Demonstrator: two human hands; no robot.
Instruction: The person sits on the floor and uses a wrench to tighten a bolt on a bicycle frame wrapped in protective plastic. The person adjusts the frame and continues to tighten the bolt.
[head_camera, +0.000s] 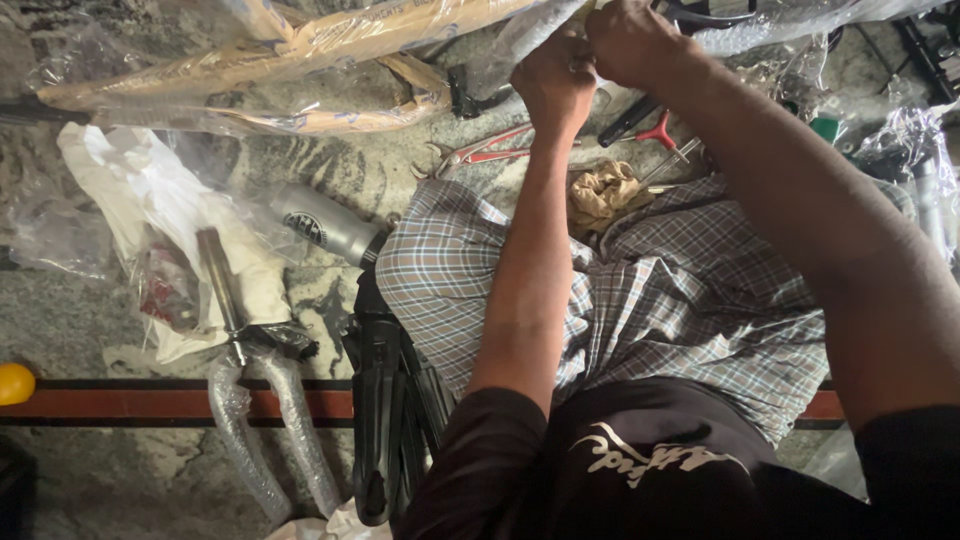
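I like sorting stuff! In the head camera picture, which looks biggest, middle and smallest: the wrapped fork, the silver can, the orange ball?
1. Wrapped fork
2. Silver can
3. Orange ball, partly cut off at the edge

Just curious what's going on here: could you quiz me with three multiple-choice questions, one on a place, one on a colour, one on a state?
1. Where are both hands?
A. top of the view, at the plastic wrap
B. on the floor stripe
C. in the lap

2. What colour is the round thing at the left edge?
A. blue
B. yellow-orange
C. green

3. How is the bicycle fork?
A. bare
B. painted red
C. legs wrapped in bubble wrap

Answers:
A, left hand and right hand meet at the plastic wrap.
B, the round thing shows it.
C, the bicycle fork has padded legs.
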